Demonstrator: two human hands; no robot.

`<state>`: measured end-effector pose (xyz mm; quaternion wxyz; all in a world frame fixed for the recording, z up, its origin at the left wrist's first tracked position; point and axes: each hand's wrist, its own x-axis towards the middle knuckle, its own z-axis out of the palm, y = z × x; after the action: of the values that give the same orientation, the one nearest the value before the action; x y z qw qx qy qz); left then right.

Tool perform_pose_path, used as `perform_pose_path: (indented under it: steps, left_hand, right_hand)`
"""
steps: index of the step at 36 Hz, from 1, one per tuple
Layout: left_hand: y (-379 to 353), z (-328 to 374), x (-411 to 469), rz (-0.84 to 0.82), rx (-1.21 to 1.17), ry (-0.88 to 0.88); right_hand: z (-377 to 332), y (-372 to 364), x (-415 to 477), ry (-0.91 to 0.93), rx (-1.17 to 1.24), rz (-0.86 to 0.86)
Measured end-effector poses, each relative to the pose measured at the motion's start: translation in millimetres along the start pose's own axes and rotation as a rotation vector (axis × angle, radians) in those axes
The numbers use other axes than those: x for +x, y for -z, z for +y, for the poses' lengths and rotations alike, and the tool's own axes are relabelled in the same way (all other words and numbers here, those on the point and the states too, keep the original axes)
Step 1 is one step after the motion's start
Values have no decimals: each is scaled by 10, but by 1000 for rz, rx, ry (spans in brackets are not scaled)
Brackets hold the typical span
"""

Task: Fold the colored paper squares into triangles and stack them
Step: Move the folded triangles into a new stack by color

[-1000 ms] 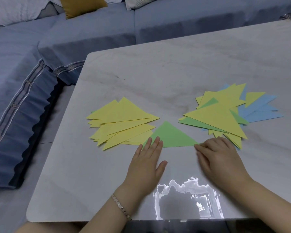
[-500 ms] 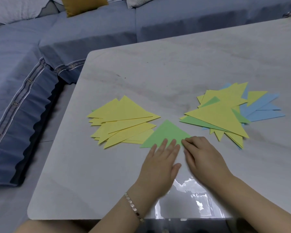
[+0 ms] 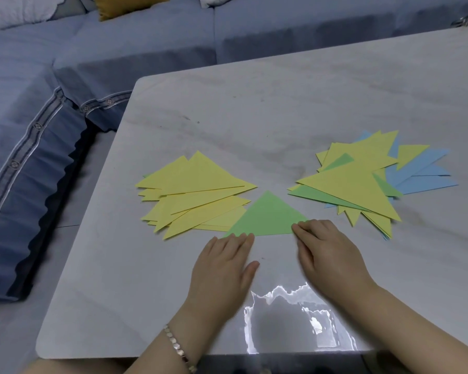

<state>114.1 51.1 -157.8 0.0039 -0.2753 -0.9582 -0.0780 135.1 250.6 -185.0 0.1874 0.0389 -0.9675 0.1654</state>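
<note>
green folded paper triangle [image 3: 266, 215]: flat on the pale marble table [image 3: 281, 103], its left edge overlapping the pile of yellow paper triangles [image 3: 197, 184]
left hand [image 3: 222, 271]: fingers straight, pressed together, tips on its lower left edge
right hand [image 3: 327, 255]: fingers together, tips pressing its right corner
mixed pile of yellow, green and blue paper triangles [image 3: 362, 179]: near, to the right

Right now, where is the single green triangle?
Head view: the green triangle lies between the yellow pile, left, and the mixed pile, right, with left hand and right hand touching its near corners.
</note>
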Motion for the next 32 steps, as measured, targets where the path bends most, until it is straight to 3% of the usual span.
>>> perform_pose_path:
  steps: [9, 12, 19, 24, 32]
  left_hand:
    - [32, 13, -68, 39, 64, 190]
    - [101, 6, -51, -42, 88, 348]
    - [187, -129, 254, 93, -341, 614]
    - [135, -96, 481, -62, -430, 557]
    - [100, -78, 524, 17, -682, 504]
  right_hand:
    - [3, -10, 4, -7, 6, -4]
    - [-3, -5, 7, -12, 4, -2]
    - [-23, -9, 7, -47, 26, -12]
    - [-32, 2, 11, -55, 46, -15]
    - [-38, 48, 21, -81, 144, -53]
